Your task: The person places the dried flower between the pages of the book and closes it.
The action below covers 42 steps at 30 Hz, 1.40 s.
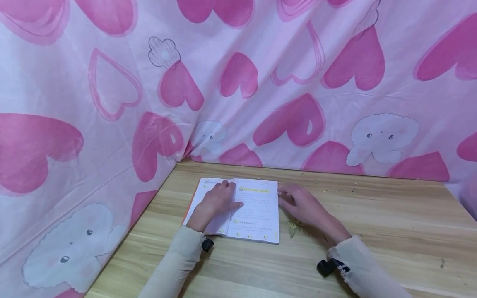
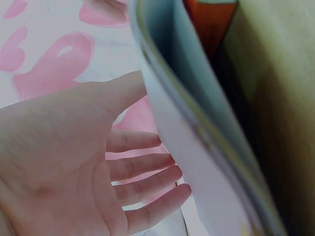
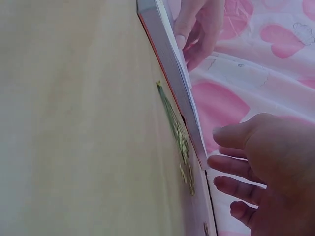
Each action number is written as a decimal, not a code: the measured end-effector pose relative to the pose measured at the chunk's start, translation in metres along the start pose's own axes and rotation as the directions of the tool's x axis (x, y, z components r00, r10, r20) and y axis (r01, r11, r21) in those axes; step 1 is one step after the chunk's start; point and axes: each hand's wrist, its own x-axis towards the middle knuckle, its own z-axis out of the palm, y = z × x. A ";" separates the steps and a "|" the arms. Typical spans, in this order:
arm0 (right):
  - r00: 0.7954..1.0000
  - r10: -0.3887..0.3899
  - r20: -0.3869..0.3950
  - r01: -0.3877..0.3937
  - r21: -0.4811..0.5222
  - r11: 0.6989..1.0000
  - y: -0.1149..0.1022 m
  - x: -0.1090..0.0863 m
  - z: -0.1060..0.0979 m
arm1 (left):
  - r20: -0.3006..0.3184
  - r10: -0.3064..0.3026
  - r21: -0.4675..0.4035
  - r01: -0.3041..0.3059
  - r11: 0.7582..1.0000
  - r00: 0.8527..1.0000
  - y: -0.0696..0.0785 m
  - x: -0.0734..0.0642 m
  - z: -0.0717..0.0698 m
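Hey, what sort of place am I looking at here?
Probably a makeshift desk corner indoors: a wooden table, a pink heart-print cloth hanging behind and beside it, and an open book lying on top.

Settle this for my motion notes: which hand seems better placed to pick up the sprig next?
Probably the right hand: it is close beside the sprig and seems to hold nothing, while the left hand lies across the open book.
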 end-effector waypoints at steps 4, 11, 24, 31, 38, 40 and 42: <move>0.999 -0.012 0.037 0.011 0.029 1.000 0.002 -0.013 -0.005 | 0.011 0.009 -0.013 -0.009 1.000 1.000 0.000 0.000 0.000; 0.991 -0.052 0.123 0.044 0.069 0.997 0.007 -0.036 -0.013 | 0.023 -0.003 -0.029 0.004 1.000 1.000 -0.001 0.001 0.002; 0.963 -0.114 0.245 0.117 0.003 0.993 0.009 -0.049 -0.022 | 0.036 -0.009 -0.059 0.011 0.998 0.999 -0.003 0.001 0.003; 0.978 -0.054 0.200 0.064 -0.045 0.997 0.011 -0.043 -0.024 | 0.049 -0.006 -0.055 0.009 0.998 0.999 -0.004 0.004 0.003; 0.991 -0.056 0.120 0.071 -0.119 0.990 0.018 -0.041 -0.028 | 0.055 -0.007 -0.086 0.012 0.996 0.998 -0.005 0.005 0.004; 0.993 -0.060 0.104 0.073 -0.123 0.990 0.019 -0.041 -0.029 | 0.054 -0.009 -0.092 0.014 0.996 0.999 -0.006 0.005 0.004; 0.995 -0.045 0.090 0.057 -0.128 0.990 0.018 -0.040 -0.031 | 0.051 -0.009 -0.100 0.015 0.995 0.999 -0.007 0.005 0.004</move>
